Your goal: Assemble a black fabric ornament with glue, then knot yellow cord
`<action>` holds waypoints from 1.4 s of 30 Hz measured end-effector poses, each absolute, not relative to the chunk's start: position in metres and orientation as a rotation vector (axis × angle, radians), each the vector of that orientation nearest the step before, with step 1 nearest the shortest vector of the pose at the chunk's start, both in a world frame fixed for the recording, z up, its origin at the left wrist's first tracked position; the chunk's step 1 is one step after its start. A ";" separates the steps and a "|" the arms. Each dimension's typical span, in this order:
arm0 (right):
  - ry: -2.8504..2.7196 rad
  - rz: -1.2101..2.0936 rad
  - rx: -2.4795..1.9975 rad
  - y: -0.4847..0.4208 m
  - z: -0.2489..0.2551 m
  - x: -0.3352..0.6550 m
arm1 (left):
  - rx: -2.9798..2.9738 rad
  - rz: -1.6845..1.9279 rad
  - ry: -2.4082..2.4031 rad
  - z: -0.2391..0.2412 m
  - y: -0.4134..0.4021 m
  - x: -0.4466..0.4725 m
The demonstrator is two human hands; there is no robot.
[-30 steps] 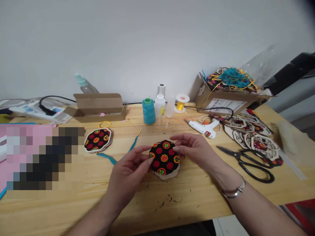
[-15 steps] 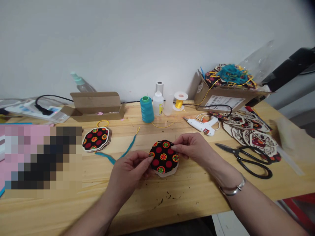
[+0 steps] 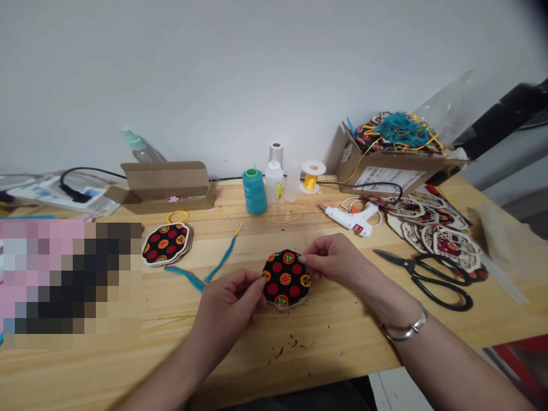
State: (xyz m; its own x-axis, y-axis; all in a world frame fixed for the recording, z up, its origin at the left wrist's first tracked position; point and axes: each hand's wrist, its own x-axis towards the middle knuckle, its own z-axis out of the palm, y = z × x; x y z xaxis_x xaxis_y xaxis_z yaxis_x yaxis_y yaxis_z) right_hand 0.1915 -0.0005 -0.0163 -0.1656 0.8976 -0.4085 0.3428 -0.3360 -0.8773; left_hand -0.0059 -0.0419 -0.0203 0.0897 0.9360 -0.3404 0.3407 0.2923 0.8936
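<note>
Between my hands is a black fabric piece with red dots and orange-green flowers, lying over a pale scalloped backing whose edge shows only at the bottom. My left hand pinches its left edge between thumb and fingers. The upper right edge is gripped by my right hand, thumb and fingertips closed on it. To the left, a stack of similar scalloped pieces has a yellow loop at its top and a teal tassel below, spread toward my left hand.
Black-handled scissors and a white glue gun lie on the right, beside a pile of cutouts. Behind stand a teal thread cone, a white bottle, a yellow thread spool, an open cardboard box and a full carton.
The fabric has shifted slightly down over the backing, so less of the pale lower edge shows. Both hands keep their pinch and have moved a little toward me.
</note>
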 end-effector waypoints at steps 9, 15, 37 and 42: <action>-1.532 1.400 -1.694 -0.003 -0.022 0.194 | 1.587 0.603 1.649 -0.024 -0.042 -0.004; -1.630 1.290 -1.733 -0.002 -0.023 0.194 | 1.710 0.574 1.677 -0.023 -0.043 -0.004; -1.777 1.177 -1.740 -0.002 -0.028 0.196 | 1.884 0.543 1.700 -0.027 -0.043 -0.003; -1.795 1.138 -1.745 -0.002 -0.028 0.195 | 1.881 0.539 1.692 -0.027 -0.043 -0.003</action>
